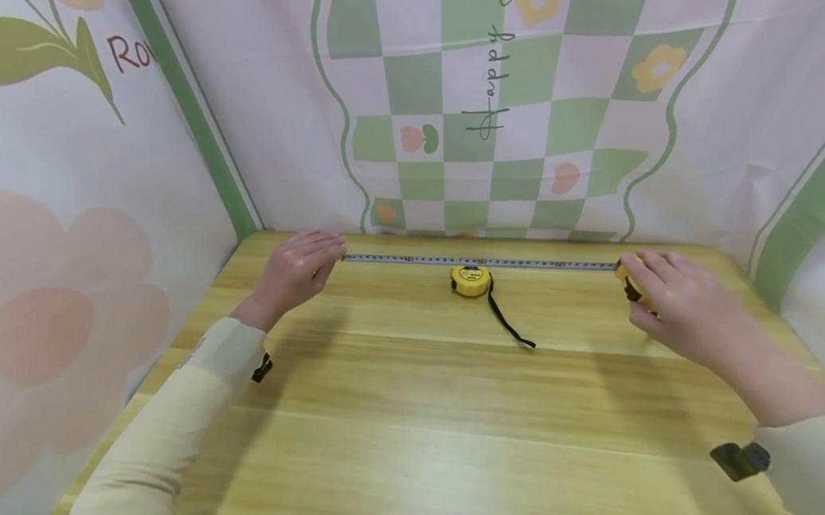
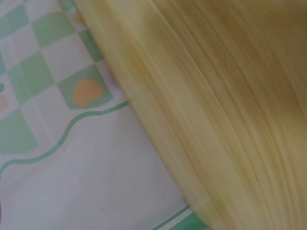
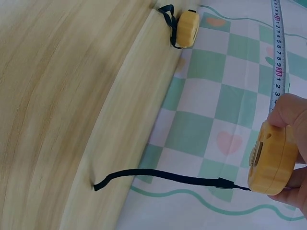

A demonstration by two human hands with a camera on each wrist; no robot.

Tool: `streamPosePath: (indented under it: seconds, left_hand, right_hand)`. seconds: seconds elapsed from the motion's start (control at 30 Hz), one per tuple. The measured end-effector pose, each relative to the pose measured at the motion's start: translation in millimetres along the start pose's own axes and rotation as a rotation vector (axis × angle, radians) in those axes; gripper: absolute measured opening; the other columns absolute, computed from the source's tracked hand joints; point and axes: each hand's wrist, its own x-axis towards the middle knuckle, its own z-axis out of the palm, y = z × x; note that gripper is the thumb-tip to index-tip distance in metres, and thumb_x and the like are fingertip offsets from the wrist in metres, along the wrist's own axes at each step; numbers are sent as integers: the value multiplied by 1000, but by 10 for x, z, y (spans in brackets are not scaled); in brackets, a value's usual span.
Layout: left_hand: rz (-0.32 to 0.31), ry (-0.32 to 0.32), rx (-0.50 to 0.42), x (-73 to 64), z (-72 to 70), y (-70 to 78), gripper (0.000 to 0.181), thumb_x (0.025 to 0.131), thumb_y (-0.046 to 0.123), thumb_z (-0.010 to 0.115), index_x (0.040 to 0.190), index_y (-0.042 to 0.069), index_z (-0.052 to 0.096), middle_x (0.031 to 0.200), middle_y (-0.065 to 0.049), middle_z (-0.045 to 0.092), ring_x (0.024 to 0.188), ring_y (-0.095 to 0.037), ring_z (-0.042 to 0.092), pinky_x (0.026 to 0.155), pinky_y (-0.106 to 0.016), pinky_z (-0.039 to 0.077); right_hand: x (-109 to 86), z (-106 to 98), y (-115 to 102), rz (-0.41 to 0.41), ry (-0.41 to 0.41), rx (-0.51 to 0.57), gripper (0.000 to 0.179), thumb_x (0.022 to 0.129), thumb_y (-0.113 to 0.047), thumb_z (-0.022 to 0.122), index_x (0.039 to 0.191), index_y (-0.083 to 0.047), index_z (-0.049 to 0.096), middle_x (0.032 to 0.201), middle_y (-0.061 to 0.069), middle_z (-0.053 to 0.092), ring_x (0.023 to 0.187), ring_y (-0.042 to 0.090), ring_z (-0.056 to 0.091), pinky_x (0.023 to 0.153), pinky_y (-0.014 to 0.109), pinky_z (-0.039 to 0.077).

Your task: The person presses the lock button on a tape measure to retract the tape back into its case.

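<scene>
A yellow tape measure point(image 3: 272, 158) is gripped in my right hand point(image 1: 692, 309), thumb on one side of the case and fingers on the other. Its printed blade point(image 1: 527, 264) runs drawn out and straight across to the left. At the far end of that blade, my left hand point(image 1: 297, 269) pinches the tip between thumb and fingers. From the held case a black wrist strap point(image 3: 163, 176) hangs down. A second yellow tape measure point(image 1: 470, 281) lies on the table just below the blade's middle in the head view. The left wrist view shows neither hand nor blade.
The wooden table point(image 1: 430, 418) reaches back to a checked, flower-printed cloth point(image 1: 462, 165). Printed cloth also hangs along both sides. The loose tape measure's black strap point(image 1: 507, 321) trails toward the front right. Dark wrist devices point(image 1: 739, 460) sit at both cuffs.
</scene>
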Motion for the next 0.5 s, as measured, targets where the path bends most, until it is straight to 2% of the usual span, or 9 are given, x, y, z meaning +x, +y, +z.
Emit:
streamPosePath:
  seconds: [0.5]
  left_hand:
    - [5,17,-2,59,48,56,10,88,-4,65,94,-3,73,99,-18,72,94,-32,69,91,-46,54]
  right_hand:
    - [80,-13,-50,-25,11,14,64,103,-41,24,119,13,54,97,27,59,81,47,56,65,57,49]
